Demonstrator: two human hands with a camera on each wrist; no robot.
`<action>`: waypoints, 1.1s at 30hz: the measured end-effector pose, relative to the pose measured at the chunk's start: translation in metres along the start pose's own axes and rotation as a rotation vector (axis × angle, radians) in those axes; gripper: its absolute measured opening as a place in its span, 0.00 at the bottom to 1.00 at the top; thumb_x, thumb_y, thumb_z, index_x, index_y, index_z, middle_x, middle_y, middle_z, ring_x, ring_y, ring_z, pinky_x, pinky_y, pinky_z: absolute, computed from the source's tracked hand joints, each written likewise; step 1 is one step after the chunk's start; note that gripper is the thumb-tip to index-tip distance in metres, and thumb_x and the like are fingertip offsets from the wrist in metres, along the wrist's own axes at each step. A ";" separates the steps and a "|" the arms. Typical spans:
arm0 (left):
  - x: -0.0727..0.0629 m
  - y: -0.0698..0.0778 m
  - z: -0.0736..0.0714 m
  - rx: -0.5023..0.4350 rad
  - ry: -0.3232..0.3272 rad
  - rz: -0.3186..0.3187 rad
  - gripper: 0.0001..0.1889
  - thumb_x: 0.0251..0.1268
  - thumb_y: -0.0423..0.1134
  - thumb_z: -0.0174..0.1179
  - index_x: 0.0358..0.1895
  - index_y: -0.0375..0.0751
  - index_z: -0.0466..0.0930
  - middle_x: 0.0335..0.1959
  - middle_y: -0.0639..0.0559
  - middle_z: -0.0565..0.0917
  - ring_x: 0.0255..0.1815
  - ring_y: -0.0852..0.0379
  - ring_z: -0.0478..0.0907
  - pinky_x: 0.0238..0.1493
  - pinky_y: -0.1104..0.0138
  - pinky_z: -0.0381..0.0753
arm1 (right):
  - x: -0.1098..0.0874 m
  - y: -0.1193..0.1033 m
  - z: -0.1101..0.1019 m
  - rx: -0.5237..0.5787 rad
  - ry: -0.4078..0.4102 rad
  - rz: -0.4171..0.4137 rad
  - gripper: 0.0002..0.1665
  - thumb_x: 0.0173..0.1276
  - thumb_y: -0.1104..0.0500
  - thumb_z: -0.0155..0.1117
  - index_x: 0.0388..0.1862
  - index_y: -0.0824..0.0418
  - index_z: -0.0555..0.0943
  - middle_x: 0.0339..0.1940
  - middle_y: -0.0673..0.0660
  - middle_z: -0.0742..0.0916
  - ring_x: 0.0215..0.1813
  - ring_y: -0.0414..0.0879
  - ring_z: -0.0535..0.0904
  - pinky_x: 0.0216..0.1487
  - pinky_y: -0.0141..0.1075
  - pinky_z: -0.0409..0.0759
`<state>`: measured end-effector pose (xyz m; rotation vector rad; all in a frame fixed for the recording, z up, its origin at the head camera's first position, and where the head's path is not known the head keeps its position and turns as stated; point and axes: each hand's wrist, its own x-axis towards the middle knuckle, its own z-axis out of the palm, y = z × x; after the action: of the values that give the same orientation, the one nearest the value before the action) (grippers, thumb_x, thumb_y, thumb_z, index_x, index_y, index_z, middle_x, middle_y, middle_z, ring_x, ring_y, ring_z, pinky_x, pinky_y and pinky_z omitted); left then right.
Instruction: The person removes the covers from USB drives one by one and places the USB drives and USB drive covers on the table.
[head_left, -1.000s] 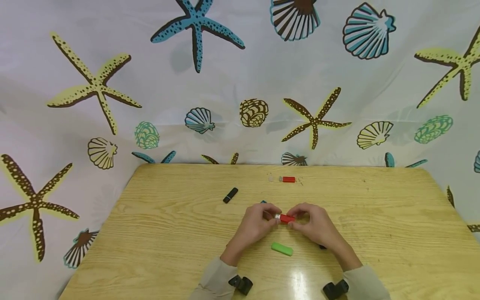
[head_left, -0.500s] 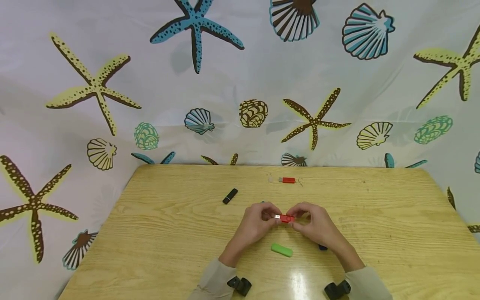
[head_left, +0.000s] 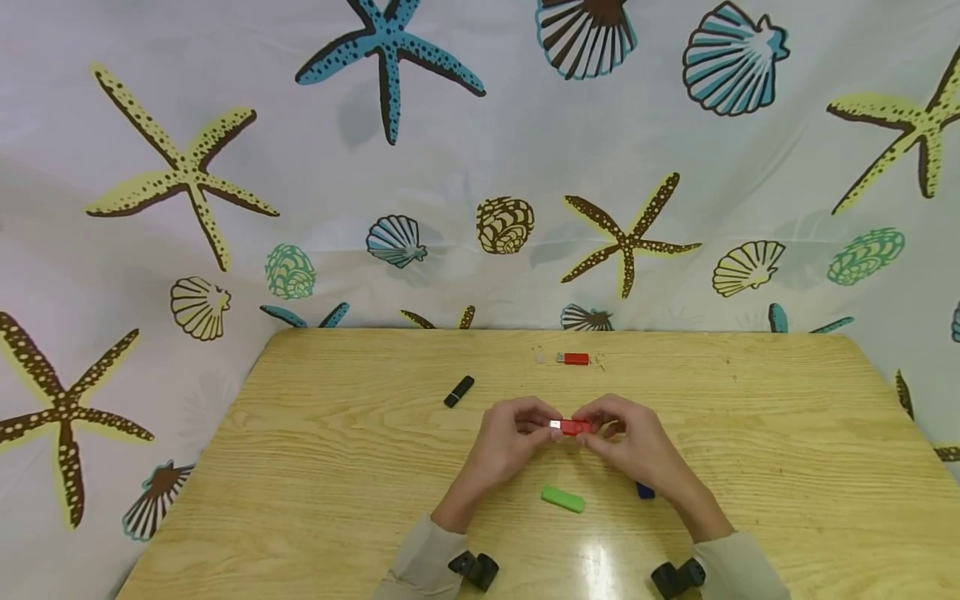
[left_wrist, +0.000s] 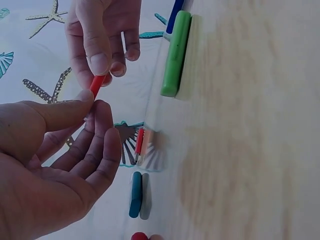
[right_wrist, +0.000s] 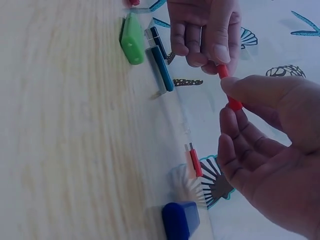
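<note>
Both hands meet over the middle of the table at a red USB flash drive (head_left: 573, 427) with a pale metal plug end. My left hand (head_left: 508, 440) pinches the plug end between thumb and fingertips. The red body's other end is pinched by my right hand (head_left: 633, 440). In the left wrist view the drive (left_wrist: 97, 85) appears edge-on between the two thumbs, partly covered by fingers. A green flash drive (head_left: 562, 499) lies on the table just nearer than the hands. Beside the right wrist, a dark blue drive (head_left: 645, 490) is partly hidden.
Another red flash drive (head_left: 576, 359) lies near the table's back edge, with small marks around it. A black drive (head_left: 459, 391) is at the back left. Behind the hands, a teal drive (right_wrist: 162, 69) shows in the right wrist view. A patterned cloth (head_left: 450, 167) hangs behind.
Both hands have risen slightly and moved a little away from the body with the red flash drive still between them. More of the dark blue drive shows beside the right wrist.
</note>
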<state>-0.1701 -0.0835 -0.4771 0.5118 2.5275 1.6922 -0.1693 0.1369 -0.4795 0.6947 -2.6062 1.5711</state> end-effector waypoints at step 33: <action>-0.003 0.019 -0.015 -0.229 -0.017 0.036 0.08 0.72 0.35 0.66 0.48 0.35 0.87 0.37 0.38 0.88 0.38 0.33 0.85 0.45 0.46 0.85 | -0.001 -0.023 -0.007 0.249 0.030 0.010 0.10 0.70 0.62 0.71 0.49 0.63 0.87 0.43 0.58 0.90 0.40 0.50 0.89 0.41 0.42 0.88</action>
<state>-0.1658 -0.0916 -0.4544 0.5527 2.2847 1.9480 -0.1612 0.1341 -0.4573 0.6640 -2.4202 1.9141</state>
